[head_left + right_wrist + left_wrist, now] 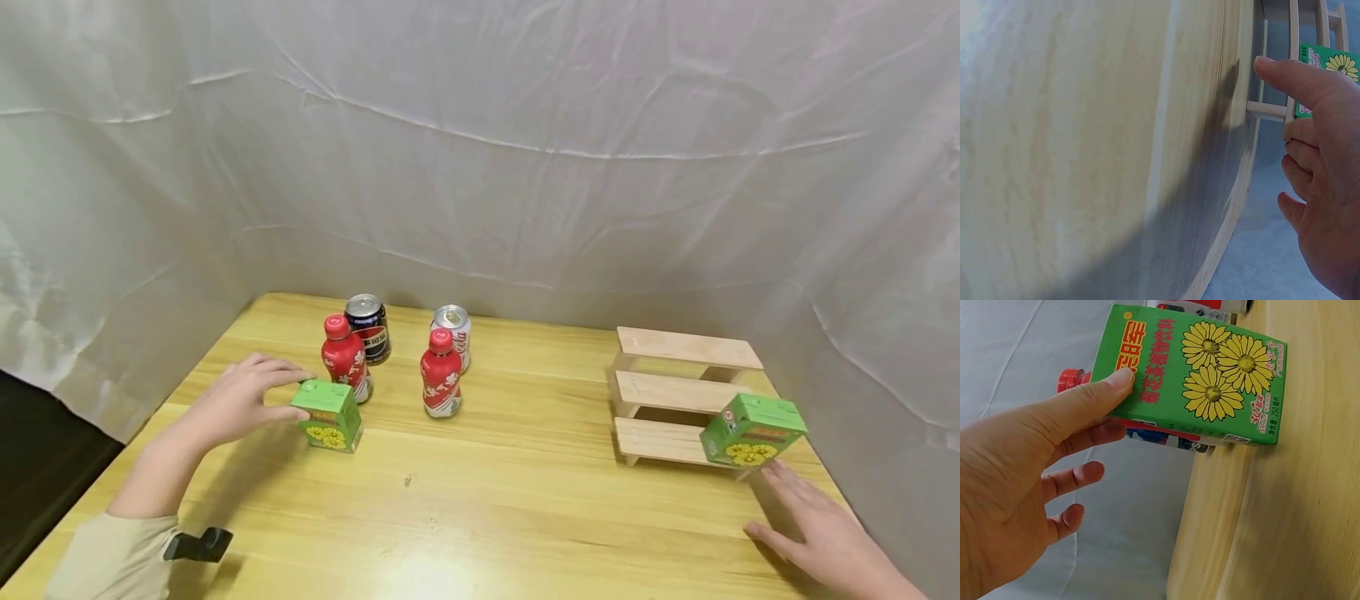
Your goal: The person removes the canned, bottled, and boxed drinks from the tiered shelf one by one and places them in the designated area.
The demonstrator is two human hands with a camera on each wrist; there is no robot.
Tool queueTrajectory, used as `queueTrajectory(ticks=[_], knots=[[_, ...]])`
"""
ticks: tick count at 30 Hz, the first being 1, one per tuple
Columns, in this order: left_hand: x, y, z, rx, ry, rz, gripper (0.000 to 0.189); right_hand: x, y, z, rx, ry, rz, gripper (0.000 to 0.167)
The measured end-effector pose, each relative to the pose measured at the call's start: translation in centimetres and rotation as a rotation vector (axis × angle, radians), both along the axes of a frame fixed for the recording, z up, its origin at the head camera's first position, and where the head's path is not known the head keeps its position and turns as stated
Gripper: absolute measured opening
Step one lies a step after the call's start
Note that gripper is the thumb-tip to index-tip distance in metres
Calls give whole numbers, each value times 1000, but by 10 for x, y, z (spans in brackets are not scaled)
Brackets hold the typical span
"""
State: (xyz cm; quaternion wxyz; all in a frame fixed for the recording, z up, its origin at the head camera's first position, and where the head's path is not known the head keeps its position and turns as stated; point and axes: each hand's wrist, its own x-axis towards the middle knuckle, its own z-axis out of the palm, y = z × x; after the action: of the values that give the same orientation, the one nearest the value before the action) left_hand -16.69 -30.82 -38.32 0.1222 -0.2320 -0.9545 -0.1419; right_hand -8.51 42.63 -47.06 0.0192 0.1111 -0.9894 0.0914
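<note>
My left hand (243,396) pinches a green drink carton (330,417) with yellow flowers on its front. In the left wrist view the thumb lies on the carton's front face, while the lower fingers are spread away from it. I cannot tell whether its base touches the table. A second green carton (752,431) stands on the lowest step at the right end of a small wooden rack (660,437). Just in front of it is my right hand (817,529), thumb apart from the fingers and nothing held; whether a fingertip touches the rack is unclear.
Two red bottles, one (347,358) right behind the held carton and another (441,375) farther right, stand on the wooden table (525,500). Behind them are a dark can (367,329) and a silver can (452,321). Grey-white cloth (487,167) hangs around the back and sides.
</note>
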Motion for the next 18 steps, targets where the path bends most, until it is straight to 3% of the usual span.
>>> queueTrajectory(ticks=[4, 7, 14, 18], knots=[[2, -1, 5, 29, -41, 39, 60, 1, 0, -1, 12, 36, 14, 89], [6, -3, 12, 61, -33, 59, 61, 0, 0, -1, 15, 66, 29, 88], [16, 6, 27, 101, 49, 67, 55, 1, 0, -2, 25, 39, 6, 88], [20, 18, 33, 121, 96, 21, 53, 1, 0, -2, 19, 12, -7, 89]])
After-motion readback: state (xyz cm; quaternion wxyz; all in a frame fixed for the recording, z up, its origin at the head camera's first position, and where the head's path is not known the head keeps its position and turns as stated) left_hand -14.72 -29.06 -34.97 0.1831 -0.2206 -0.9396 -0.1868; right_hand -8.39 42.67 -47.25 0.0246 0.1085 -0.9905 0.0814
